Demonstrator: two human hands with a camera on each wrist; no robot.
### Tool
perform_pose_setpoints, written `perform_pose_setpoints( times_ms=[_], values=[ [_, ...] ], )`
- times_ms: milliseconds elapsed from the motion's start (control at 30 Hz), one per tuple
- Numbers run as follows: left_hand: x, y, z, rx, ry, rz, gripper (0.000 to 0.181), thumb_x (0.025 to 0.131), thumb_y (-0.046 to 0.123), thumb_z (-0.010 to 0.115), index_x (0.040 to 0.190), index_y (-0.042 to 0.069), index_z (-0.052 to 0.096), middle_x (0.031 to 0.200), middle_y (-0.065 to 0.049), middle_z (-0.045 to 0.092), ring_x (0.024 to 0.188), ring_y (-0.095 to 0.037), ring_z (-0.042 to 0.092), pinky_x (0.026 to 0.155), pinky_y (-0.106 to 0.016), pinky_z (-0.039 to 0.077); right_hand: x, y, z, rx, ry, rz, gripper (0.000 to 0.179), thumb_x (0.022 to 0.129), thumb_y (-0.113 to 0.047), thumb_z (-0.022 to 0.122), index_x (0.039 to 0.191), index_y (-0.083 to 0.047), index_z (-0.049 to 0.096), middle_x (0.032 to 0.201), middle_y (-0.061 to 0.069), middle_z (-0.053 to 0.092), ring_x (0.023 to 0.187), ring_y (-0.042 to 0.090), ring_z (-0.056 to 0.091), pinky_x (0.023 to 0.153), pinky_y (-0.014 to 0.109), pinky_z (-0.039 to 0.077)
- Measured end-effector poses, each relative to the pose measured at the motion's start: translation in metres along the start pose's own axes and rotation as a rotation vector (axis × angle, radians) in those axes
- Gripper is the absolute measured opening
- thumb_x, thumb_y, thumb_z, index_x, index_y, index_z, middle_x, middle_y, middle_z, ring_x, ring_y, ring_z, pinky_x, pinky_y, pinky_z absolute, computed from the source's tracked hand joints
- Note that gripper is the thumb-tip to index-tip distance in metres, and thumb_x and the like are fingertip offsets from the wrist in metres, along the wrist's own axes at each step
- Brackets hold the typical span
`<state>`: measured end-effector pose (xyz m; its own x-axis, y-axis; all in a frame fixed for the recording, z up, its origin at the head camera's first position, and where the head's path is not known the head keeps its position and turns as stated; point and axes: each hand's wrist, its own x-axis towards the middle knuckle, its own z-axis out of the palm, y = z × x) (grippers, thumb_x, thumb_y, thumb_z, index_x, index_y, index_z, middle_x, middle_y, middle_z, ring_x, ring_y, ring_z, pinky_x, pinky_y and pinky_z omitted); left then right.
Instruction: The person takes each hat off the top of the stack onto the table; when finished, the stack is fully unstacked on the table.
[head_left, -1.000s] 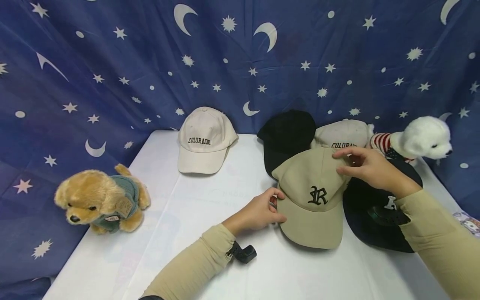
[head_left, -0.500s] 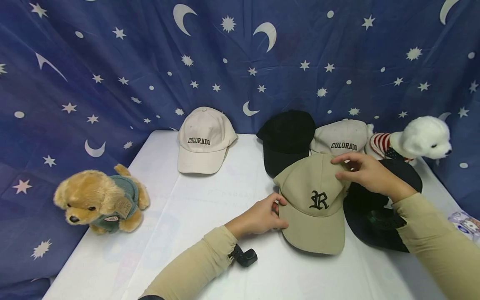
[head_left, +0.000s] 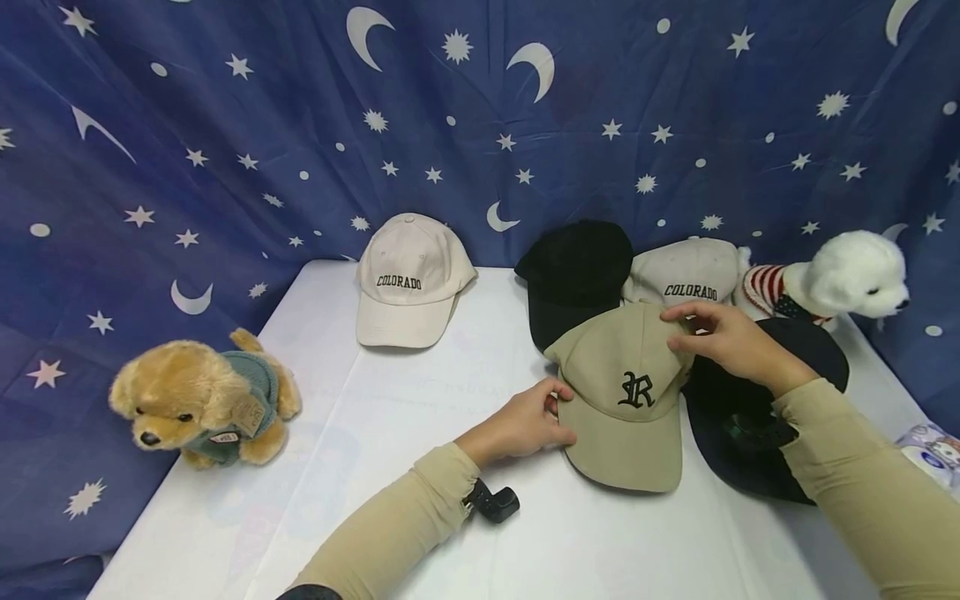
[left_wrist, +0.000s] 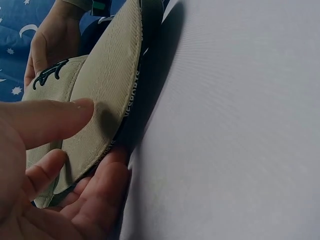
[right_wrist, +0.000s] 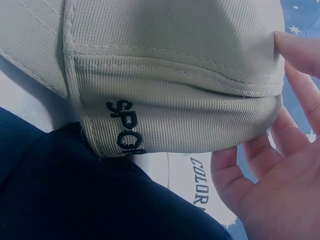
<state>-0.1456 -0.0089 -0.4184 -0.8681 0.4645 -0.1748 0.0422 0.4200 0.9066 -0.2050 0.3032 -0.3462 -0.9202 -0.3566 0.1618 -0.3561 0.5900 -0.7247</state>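
A tan cap [head_left: 618,412] with a black R sits between two gripping hands over the white bench [head_left: 360,417], brim to the front. The left hand [head_left: 525,423] pinches the brim's left edge, thumb on top; the right hand [head_left: 731,340] grips the crown's right rear. Behind the tan cap are a black cap [head_left: 577,262] and a cream COLORADO cap [head_left: 686,268]; close on its right lies a dark cap [head_left: 723,433].

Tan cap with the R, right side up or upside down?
The tan cap is right side up: its crown sits above the brim, the R reading upright.
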Motion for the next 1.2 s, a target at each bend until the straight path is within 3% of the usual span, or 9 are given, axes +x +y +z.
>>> perform_pose_setpoints(
  times_ms=[233,467,700,1200],
  values=[
    [0.006,0.003,0.001,0.019,0.01,-0.004,0.045,0.079,0.004,0.083,0.116,0.013,0.059,0.091,0.003,0.06,0.078,-0.005,0.06,0.065,-0.021,0.047,0.002,0.004,-0.004,0.013,-0.007,0.023,0.036,0.09,-0.007,0.074,0.123,0.004,0.065,0.12,0.0,0.058,0.095,0.009,0.053,0.076,0.014,0.045],
    [0.01,0.01,0.003,0.044,-0.02,0.011,0.046,0.08,0.006,0.082,0.12,0.012,0.059,0.092,0.003,0.06,0.08,-0.003,0.06,0.065,-0.02,0.048,0.001,0.011,-0.011,-0.029,-0.013,0.054,0.039,0.091,-0.011,0.075,0.126,0.002,0.064,0.125,0.012,0.059,0.097,0.005,0.054,0.075,0.014,0.045],
    [0.015,0.015,0.009,0.039,-0.044,0.003,0.046,0.081,0.008,0.082,0.12,0.012,0.06,0.094,0.004,0.06,0.081,-0.003,0.061,0.065,-0.02,0.049,-0.005,0.013,-0.017,-0.038,-0.008,0.084,0.04,0.092,-0.018,0.075,0.127,0.0,0.064,0.12,-0.001,0.06,0.099,0.002,0.054,0.076,0.013,0.045],
    [0.021,0.024,0.025,0.054,-0.077,0.013,0.048,0.081,0.008,0.082,0.124,0.01,0.06,0.094,0.005,0.06,0.08,-0.002,0.059,0.07,-0.018,0.047,-0.012,0.021,-0.027,-0.039,0.018,0.064,0.038,0.092,-0.013,0.074,0.125,0.003,0.064,0.114,-0.015,0.059,0.101,-0.004,0.051,0.079,0.008,0.042]
  ],
)
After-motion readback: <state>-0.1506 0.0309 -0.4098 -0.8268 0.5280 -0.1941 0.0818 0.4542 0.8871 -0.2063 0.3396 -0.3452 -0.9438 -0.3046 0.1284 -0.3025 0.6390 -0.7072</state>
